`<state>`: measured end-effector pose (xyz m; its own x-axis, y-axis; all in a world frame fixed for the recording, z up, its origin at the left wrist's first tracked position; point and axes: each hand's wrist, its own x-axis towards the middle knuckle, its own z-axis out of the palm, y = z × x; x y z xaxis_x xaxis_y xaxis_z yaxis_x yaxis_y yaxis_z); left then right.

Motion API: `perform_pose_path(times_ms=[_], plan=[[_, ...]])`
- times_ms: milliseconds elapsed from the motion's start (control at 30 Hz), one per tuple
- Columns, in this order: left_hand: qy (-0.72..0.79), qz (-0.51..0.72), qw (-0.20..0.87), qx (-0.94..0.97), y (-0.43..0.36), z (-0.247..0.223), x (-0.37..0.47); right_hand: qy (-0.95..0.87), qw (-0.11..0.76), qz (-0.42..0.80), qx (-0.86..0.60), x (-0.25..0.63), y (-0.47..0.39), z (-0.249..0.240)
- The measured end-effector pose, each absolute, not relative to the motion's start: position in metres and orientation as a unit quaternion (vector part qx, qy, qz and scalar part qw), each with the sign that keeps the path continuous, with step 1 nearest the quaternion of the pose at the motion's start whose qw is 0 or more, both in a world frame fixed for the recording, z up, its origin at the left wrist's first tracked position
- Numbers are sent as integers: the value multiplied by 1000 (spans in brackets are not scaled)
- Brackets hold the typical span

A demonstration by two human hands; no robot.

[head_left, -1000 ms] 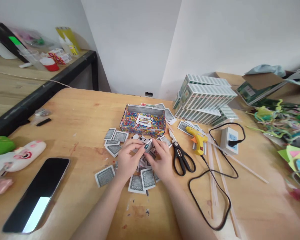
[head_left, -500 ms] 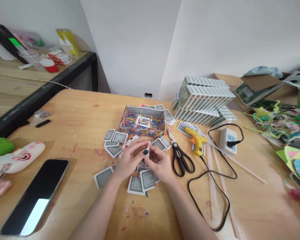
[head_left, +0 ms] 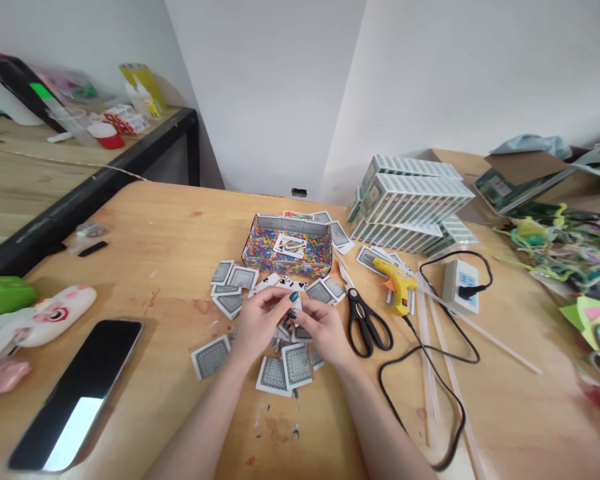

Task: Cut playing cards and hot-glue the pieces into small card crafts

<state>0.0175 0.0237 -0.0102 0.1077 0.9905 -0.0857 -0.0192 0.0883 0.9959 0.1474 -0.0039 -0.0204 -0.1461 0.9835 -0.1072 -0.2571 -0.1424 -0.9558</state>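
Note:
My left hand [head_left: 261,323] and my right hand [head_left: 324,328] meet over scattered playing cards. Between their fingertips they pinch a small white piece of card [head_left: 297,304], mostly hidden by the fingers. Dark green nails show on both thumbs. Just beyond the hands stands an open box [head_left: 286,268] with a colourful speckled lining and a face-up card [head_left: 290,245] inside. Face-down cards [head_left: 297,365] lie below and around the hands. Black-handled scissors [head_left: 363,320], blades apart, rest to the right of my right hand.
A yellow glue gun [head_left: 400,287] lies right of the scissors, its cable near clear glue sticks [head_left: 427,367] and a power socket [head_left: 461,285]. Striped card boxes [head_left: 415,198] are stacked behind. A phone [head_left: 77,393] lies at left. Colourful scraps [head_left: 555,240] fill the right edge.
The fingertips have shifted slightly around the small piece, and both thumbnails now show. The whole view has moved a little, so the table's things appear slightly further right.

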Motion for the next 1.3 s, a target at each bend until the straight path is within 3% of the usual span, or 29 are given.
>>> perform_pose_path(times_ms=[300, 600, 1300], plan=[[400, 391, 742, 369, 20, 1, 20, -395, 483, 673, -398, 146, -4, -18], [455, 412, 698, 369, 17, 3, 25, -384, 456, 713, -369, 145, -5, -17], [439, 410, 722, 343, 14, 3, 25, -398, 438, 718, -365, 145, -6, -17]])
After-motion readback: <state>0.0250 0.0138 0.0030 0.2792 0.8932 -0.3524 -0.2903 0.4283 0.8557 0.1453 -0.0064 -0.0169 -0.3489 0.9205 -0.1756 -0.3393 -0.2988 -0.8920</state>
